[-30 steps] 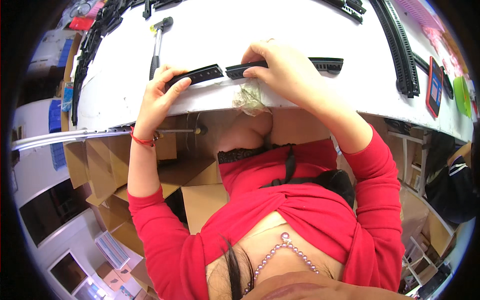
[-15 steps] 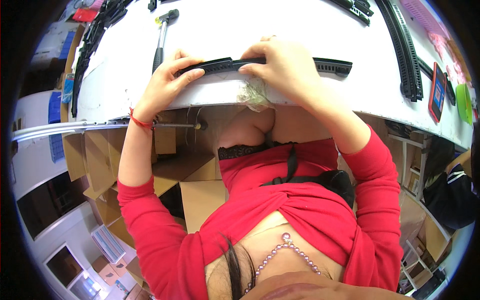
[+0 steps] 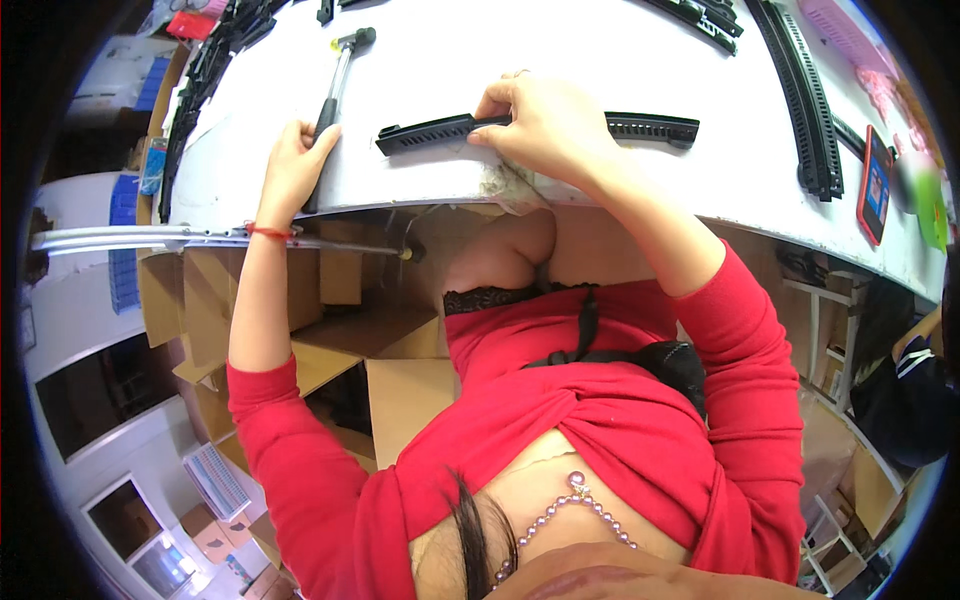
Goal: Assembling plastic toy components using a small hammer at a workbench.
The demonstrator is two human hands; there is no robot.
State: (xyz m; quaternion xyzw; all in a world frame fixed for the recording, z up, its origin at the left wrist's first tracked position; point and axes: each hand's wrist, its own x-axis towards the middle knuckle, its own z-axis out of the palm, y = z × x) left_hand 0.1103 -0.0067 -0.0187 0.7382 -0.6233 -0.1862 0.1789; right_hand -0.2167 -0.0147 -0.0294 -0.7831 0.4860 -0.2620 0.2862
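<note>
A long black slotted plastic strip (image 3: 655, 130) lies crosswise near the table's front edge. My right hand (image 3: 555, 130) is closed on its middle, thumb and fingers pinching it and hiding that part. The strip's left end is free. To the left, my left hand (image 3: 292, 170) has its thumb and fingers around the black grip of a small hammer (image 3: 342, 75). The hammer's shaft is silver, its dark head points to the far side, and one end of the head has a yellow part.
More black strips (image 3: 800, 100) lie at the right, others along the table's left edge. A red-framed phone (image 3: 876, 185) and a green object (image 3: 932, 205) are at the right. A grey-white bar (image 3: 150, 238) crosses below my left wrist. Open cardboard boxes (image 3: 405, 400) stand under the table.
My left hand has let go of the black strip's left end and moved left onto the hammer's grip. My right hand still holds the strip, which has shifted slightly.
</note>
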